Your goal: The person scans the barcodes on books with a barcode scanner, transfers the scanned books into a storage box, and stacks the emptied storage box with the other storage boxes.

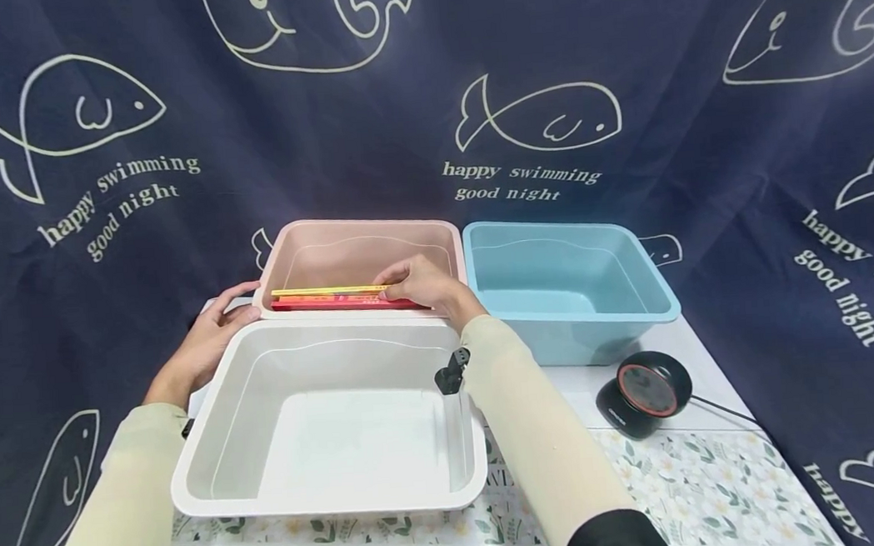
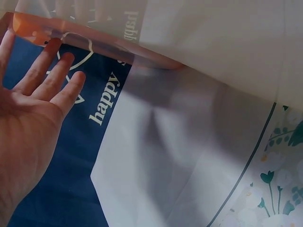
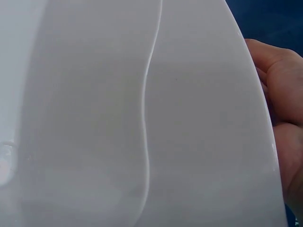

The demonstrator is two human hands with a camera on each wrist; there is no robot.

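In the head view, the pink bin (image 1: pixel 363 244) stands behind the white bin (image 1: pixel 331 501). Inside it, along the near wall, stand several thin flat items (image 1: pixel 325 291) with yellow, orange and red edges, like book spines; their lower parts are hidden. My right hand (image 1: pixel 424 282) reaches in and pinches the right end of the yellow-edged one between thumb and fingers. My left hand (image 1: pixel 212 341) touches the pink bin's left rim, its fingers nearly straight in the left wrist view. The white bin's wall (image 3: pixel 104 109) partly hides my right hand in the right wrist view.
A blue bin (image 1: pixel 575 319) stands right of the pink one. In front of it, a black round device (image 1: pixel 643 394) trails a cable. A floral strip (image 1: pixel 720 481) runs along the white table. Dark blue fish-print cloth (image 1: pixel 354 144) hangs behind.
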